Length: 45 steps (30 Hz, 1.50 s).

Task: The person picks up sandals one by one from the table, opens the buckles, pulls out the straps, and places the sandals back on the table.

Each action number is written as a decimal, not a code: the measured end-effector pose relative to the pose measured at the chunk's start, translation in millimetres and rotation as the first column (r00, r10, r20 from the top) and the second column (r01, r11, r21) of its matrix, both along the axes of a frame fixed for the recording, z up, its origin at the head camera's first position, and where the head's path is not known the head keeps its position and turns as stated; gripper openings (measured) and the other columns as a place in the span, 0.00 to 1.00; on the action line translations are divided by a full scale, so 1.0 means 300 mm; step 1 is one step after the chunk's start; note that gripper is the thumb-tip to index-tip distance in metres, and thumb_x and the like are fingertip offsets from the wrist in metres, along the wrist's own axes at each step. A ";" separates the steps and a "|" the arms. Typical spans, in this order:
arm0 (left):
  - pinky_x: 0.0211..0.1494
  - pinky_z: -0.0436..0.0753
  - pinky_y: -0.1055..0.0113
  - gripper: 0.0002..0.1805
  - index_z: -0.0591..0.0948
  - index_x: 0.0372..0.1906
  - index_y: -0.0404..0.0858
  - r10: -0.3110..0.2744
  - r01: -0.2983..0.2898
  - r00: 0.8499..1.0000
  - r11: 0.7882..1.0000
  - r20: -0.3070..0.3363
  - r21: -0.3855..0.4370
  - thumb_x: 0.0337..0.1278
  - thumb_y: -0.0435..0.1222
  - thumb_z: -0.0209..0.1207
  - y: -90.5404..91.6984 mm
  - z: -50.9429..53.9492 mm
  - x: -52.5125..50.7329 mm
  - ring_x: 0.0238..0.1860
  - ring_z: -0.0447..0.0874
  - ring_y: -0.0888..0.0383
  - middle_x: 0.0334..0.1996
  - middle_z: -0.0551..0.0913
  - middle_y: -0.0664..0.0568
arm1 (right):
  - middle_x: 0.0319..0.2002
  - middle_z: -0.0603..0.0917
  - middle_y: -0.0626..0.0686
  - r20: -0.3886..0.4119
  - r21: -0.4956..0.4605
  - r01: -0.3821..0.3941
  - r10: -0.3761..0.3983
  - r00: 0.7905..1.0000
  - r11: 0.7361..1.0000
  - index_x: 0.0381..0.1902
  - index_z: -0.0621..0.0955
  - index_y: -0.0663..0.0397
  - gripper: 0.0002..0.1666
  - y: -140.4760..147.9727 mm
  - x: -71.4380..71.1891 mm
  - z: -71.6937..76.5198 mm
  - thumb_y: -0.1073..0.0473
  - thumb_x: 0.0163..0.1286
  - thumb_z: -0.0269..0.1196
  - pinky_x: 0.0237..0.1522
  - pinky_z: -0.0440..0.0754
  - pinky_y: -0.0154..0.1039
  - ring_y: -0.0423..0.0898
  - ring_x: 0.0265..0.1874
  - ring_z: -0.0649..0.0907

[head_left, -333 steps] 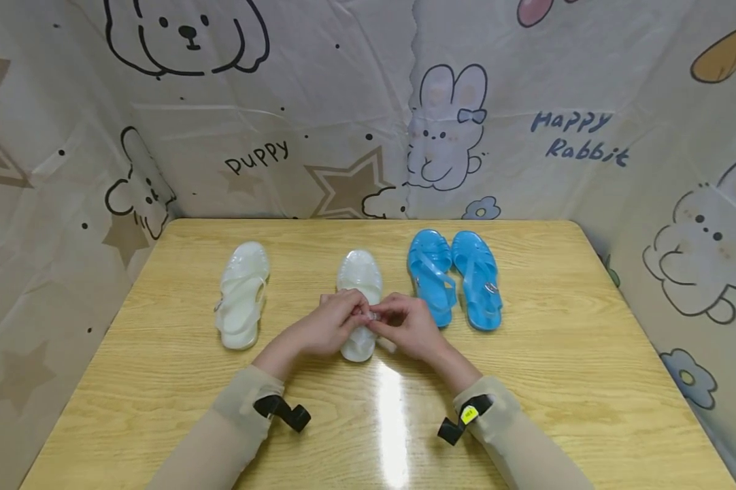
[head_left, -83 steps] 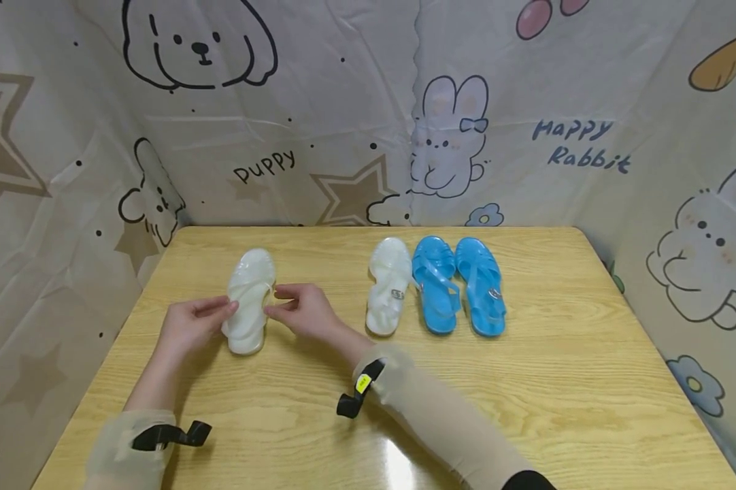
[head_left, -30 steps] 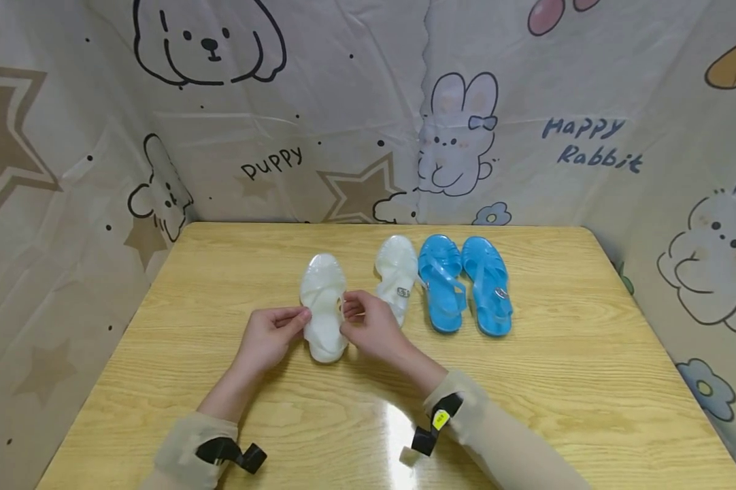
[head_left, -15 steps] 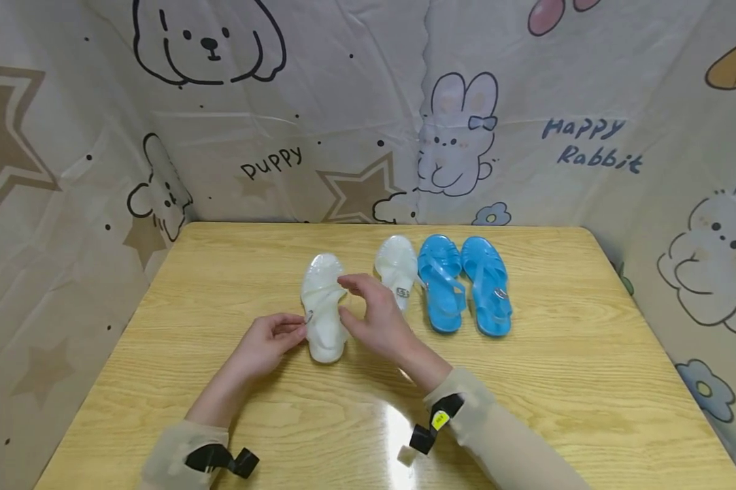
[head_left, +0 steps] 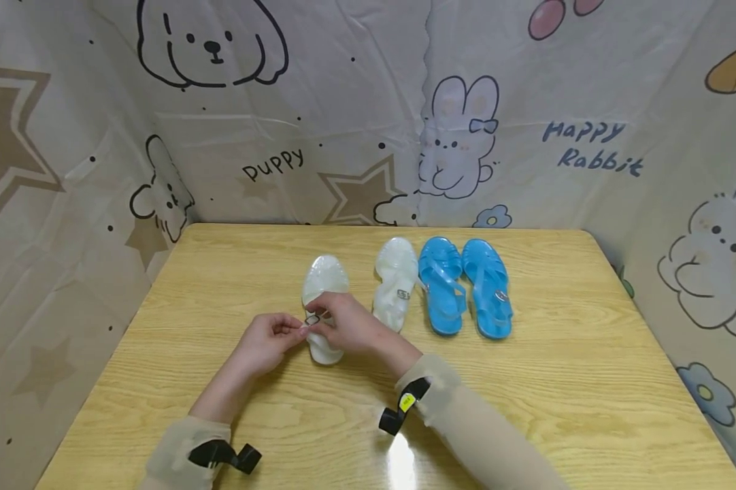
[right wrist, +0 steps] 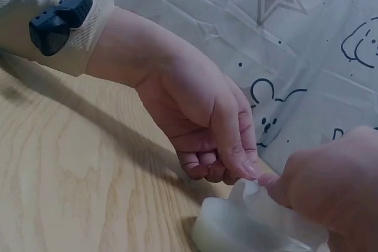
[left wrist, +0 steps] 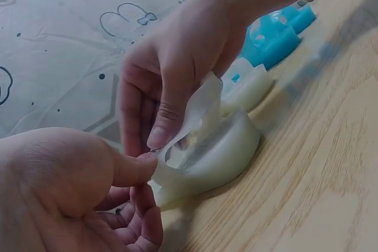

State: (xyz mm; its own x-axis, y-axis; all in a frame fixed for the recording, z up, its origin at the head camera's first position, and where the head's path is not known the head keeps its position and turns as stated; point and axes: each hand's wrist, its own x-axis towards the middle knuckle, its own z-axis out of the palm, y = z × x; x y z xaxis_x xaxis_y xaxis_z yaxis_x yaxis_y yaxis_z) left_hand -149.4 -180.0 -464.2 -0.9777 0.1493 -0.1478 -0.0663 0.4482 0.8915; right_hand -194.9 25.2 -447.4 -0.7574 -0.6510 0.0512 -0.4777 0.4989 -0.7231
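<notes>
A milky-white jelly sandal lies on the table, toe pointing away, slightly left of the table's middle. At its left side my left hand pinches the strap near a small metal buckle. Reaching across the sandal, my right hand pinches the strap at the same buckle, its fingertips close to the left ones. In the left wrist view the strap arches up over the sandal's heel part. The fingers hide much of the buckle. A second white sandal, with a buckle on its right side, lies just right.
Two blue jelly sandals stand side by side right of the white ones, the nearer touching or almost touching the second white sandal. The wooden table backs onto a printed cloth with cartoon animals.
The white sandal came from the left to the middle earlier; the other had moved beside the blue pair. Just now my right hand crossed from the sandal's right side to the buckle.
</notes>
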 end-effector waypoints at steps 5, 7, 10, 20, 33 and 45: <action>0.42 0.76 0.65 0.07 0.86 0.44 0.30 -0.010 0.010 1.000 0.999 -0.005 -0.034 0.75 0.32 0.63 0.003 0.002 -0.003 0.38 0.77 0.55 0.36 0.84 0.47 | 0.50 0.88 0.52 0.045 -0.003 0.011 -0.011 0.999 1.000 0.56 0.86 0.61 0.16 0.011 -0.013 -0.025 0.63 0.73 0.71 0.55 0.81 0.34 0.41 0.49 0.85; 0.43 0.75 0.64 0.06 0.85 0.43 0.31 -0.012 0.012 1.000 0.999 -0.005 -0.030 0.75 0.31 0.62 0.005 -0.001 -0.004 0.38 0.77 0.55 0.36 0.84 0.47 | 0.48 0.88 0.51 0.062 -0.013 0.017 -0.016 0.998 1.000 0.55 0.87 0.60 0.15 0.016 -0.015 -0.034 0.64 0.73 0.71 0.54 0.82 0.34 0.41 0.48 0.85; 0.44 0.76 0.64 0.06 0.85 0.42 0.31 -0.013 0.013 1.000 1.000 -0.013 -0.024 0.75 0.31 0.62 0.007 -0.006 -0.006 0.38 0.78 0.55 0.35 0.84 0.47 | 0.46 0.88 0.49 0.081 -0.019 0.029 -0.028 0.996 0.999 0.55 0.87 0.58 0.14 0.020 -0.020 -0.045 0.63 0.73 0.71 0.52 0.81 0.34 0.40 0.46 0.84; 0.43 0.81 0.69 0.07 0.87 0.44 0.28 0.025 -0.025 1.000 1.000 -0.018 0.005 0.74 0.30 0.63 0.005 -0.015 -0.010 0.38 0.84 0.57 0.37 0.89 0.45 | 0.41 0.83 0.47 -0.018 -0.055 0.044 -0.045 0.999 0.998 0.45 0.85 0.56 0.08 0.016 -0.006 -0.069 0.65 0.71 0.73 0.49 0.80 0.36 0.42 0.42 0.81; 0.42 0.77 0.68 0.06 0.85 0.43 0.27 0.032 -0.032 0.999 0.999 0.009 0.034 0.74 0.28 0.61 0.029 -0.017 -0.017 0.37 0.78 0.57 0.34 0.84 0.46 | 0.40 0.84 0.47 -0.021 -0.181 0.057 -0.062 0.998 0.982 0.44 0.86 0.55 0.07 0.029 -0.001 -0.090 0.66 0.70 0.73 0.42 0.81 0.35 0.41 0.40 0.81; 0.42 0.77 0.67 0.05 0.85 0.41 0.27 0.080 -0.083 0.995 0.995 0.059 0.059 0.72 0.26 0.60 0.049 -0.005 -0.029 0.38 0.77 0.55 0.33 0.83 0.48 | 0.37 0.84 0.43 0.032 -0.213 0.106 -0.102 0.994 0.971 0.39 0.87 0.52 0.08 0.024 -0.006 -0.096 0.68 0.66 0.75 0.36 0.81 0.34 0.40 0.35 0.81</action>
State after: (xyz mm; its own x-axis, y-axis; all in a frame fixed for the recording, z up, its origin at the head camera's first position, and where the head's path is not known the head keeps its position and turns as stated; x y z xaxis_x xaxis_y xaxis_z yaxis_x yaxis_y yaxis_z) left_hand -158.1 -165.3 -465.6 -0.9773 0.0797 -0.1965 -0.1518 0.3840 0.9108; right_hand -196.6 32.4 -476.2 -0.8227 -0.5442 0.1642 -0.4151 0.3777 -0.8277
